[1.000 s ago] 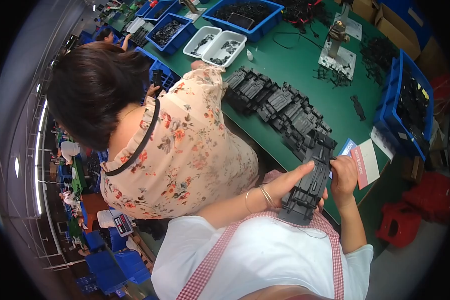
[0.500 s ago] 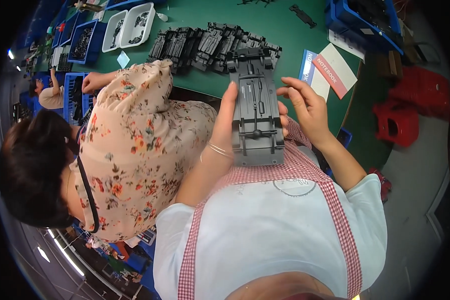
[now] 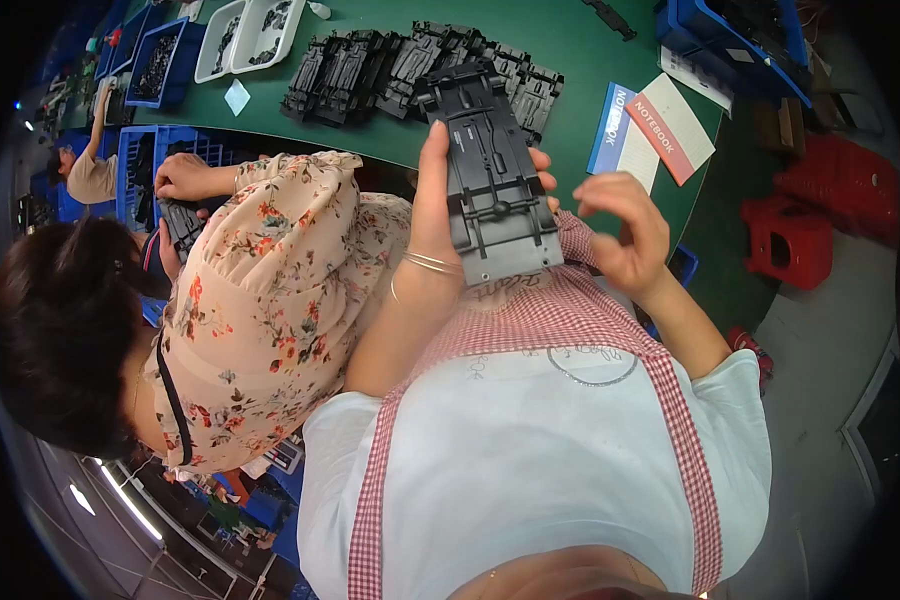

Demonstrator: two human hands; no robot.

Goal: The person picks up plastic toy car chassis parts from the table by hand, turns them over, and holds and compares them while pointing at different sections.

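Chassis part point(image 3: 488, 160) is long and black, its visible face ridged.

Black chassis point(image 3: 490, 165), green table point(image 3: 595, 60), red-and-white checked apron point(image 3: 540, 318), peach floral blouse point(image 3: 280, 300), red stool point(image 3: 810, 245)

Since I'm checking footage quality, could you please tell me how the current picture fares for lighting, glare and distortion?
Head view: black fisheye corners, the scene looking stretched toward the rim; a lamp glares at lower left; the chassis is fairly sharp, its lower end paler, perhaps from sheen.
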